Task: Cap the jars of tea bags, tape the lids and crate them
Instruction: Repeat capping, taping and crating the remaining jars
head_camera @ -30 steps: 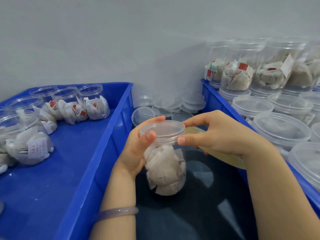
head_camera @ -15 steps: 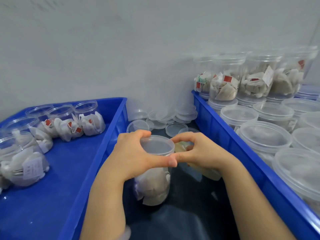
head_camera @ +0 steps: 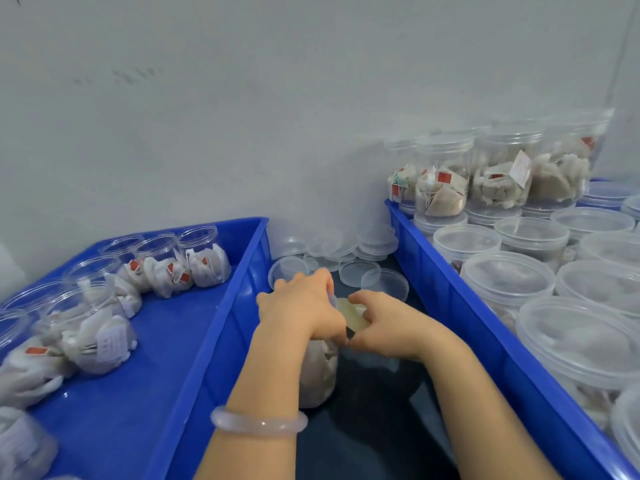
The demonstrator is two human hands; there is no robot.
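I see the jar (head_camera: 318, 372) upright on the dark table (head_camera: 374, 427), in the gap between the 2 blue crates. White tea bags show through its lower wall. The left hand (head_camera: 298, 306) is clamped over the jar's top with its fingers curled down round the rim. The lid is nearly all hidden; only a thin clear edge shows at the fingertips.

The right hand (head_camera: 391, 327) sits just beside the left, and the 2 meet near the thumbs. Its fingers are curled and pinch a pale yellowish translucent piece. I take that for the tape roll (head_camera: 353, 313), but the view is too blurred for me to be sure. The piece lies against the right side of the jar's top. There is a pale bracelet (head_camera: 259, 422) on the left wrist.

The left crate (head_camera: 207, 341) holds open jars (head_camera: 204, 261) with tea bags inside. I count 3 in a row at the far wall, and more along the left side. The right crate (head_camera: 450, 296) holds capped jars (head_camera: 505, 285) packed close together. A 2nd layer is stacked on top at the far end, with red tags visible inside those jars. Loose lids (head_camera: 356, 271) are heaped on the table between the crates, just beyond the hands, against the grey wall (head_camera: 242, 116).
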